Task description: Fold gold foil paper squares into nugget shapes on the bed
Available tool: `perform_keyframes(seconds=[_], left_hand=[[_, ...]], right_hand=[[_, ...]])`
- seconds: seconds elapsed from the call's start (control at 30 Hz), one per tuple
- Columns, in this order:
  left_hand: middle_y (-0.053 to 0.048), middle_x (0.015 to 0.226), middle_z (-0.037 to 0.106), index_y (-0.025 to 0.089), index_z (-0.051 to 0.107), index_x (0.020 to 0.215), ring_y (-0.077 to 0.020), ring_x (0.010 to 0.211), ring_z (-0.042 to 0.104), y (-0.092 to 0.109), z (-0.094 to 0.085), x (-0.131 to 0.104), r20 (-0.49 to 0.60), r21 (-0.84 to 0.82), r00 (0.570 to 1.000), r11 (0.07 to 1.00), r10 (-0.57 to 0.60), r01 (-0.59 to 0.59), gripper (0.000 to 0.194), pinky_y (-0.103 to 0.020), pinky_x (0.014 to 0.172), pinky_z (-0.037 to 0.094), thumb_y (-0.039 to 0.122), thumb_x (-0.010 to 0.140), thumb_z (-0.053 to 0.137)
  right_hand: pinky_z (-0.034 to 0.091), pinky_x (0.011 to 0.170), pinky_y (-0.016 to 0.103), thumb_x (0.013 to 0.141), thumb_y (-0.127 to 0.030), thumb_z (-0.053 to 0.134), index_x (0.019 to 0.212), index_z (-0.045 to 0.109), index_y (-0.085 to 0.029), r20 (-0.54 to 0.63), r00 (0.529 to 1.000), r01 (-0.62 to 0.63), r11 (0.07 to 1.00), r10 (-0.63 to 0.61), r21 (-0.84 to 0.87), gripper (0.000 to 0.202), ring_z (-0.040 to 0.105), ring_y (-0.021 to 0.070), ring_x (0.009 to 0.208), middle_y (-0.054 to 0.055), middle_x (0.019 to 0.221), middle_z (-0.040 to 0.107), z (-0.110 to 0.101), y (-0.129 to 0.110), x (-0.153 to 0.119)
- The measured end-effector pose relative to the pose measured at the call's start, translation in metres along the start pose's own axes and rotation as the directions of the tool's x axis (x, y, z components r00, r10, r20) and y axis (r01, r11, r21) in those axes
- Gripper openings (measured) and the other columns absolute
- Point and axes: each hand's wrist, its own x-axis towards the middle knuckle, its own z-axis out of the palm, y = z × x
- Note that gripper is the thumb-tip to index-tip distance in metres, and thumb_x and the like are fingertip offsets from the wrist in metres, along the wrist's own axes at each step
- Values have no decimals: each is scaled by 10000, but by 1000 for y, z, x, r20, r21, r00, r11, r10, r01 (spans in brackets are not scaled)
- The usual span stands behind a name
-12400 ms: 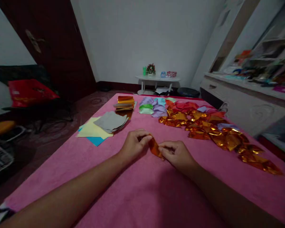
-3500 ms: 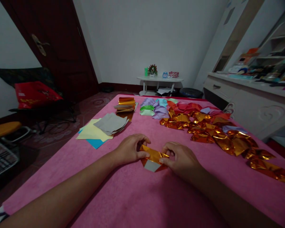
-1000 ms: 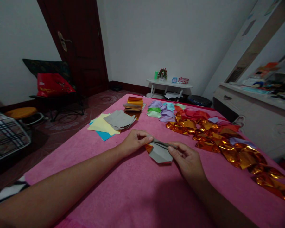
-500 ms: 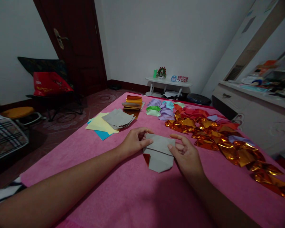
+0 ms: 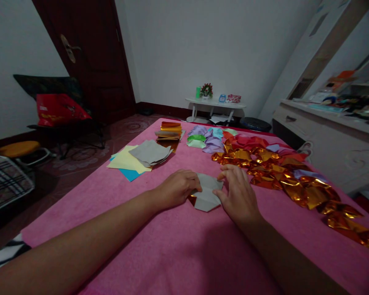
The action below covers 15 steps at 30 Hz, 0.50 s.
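Note:
A partly folded sheet of foil paper (image 5: 208, 192) lies between my hands near the middle of the pink-covered table (image 5: 135, 241). Its dull grey back faces up, and a small gold-orange corner shows at its lower left. At its left edge my left hand (image 5: 182, 187) is closed, fingertips bent down onto the paper. My right hand (image 5: 237, 192) grips the right edge between thumb and fingers. Creases run across the grey face. The fingers cover both side edges of the sheet.
Grey-backed sheets (image 5: 150, 152) overlap yellow paper (image 5: 129, 159) and blue paper (image 5: 131, 174) on the left. Behind them stands a stack of gold foil paper (image 5: 169, 130). Folded gold foil pieces (image 5: 307, 192) spread along the right, with purple (image 5: 213, 144) and red ones (image 5: 249, 141) farther back.
My left fingers have curled farther over the sheet's left edge, and my right fingers have come down on its right side. The upper flap has opened, and the view has shifted slightly.

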Motion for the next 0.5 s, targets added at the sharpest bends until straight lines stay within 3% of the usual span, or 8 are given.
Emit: perform_keyframes(seconds=[0.13,0.23,0.33,0.4,0.43,0.5], left_hand=[[-57,905,625,142,663,849,-142,874,565,2,-11,0,70,-196,997,979,-41,54,360,-260,804,450,-63,679,420],[-60,969,596,128,653,769,-138,902,562,2,-25,-2,181,-332,982,938,-44,103,302,-246,831,452,-59,671,436],[-76,1076,556,133,655,784,-164,985,550,0,-35,-5,256,-392,967,913,-13,115,126,-269,887,436,52,696,615],[-81,1115,542,144,657,809,-182,1032,536,-3,-37,-7,271,-417,963,903,9,109,173,-294,929,416,151,656,736],[-81,1119,542,148,659,816,-186,1041,532,-4,-36,-7,271,-429,963,897,10,111,217,-303,943,407,190,635,771],[-78,1104,555,150,661,813,-179,1011,541,-6,-32,-7,255,-452,967,882,-15,133,237,-302,928,410,234,631,788]], right_hand=[[419,810,375,740,-40,522,761,592,-191,162,977,125,987,-140,97,167,551,227,876,62,879,616,-5,4,-4],[441,803,324,700,13,458,816,641,-192,320,937,30,944,-141,328,298,580,184,849,42,873,630,-10,14,-2],[430,889,311,685,-56,573,924,656,-206,492,845,-75,865,-209,496,295,573,185,969,38,1011,609,-23,22,4],[412,927,317,659,-170,709,973,654,-219,564,782,-95,843,-266,530,322,553,199,1023,33,1073,585,-30,24,6],[409,930,320,634,-220,756,971,655,-221,576,773,-100,845,-267,526,351,547,204,1030,33,1083,578,-31,24,7],[416,906,320,626,-273,780,905,665,-215,553,805,-112,861,-214,496,307,552,205,997,35,1051,583,-29,22,5]])
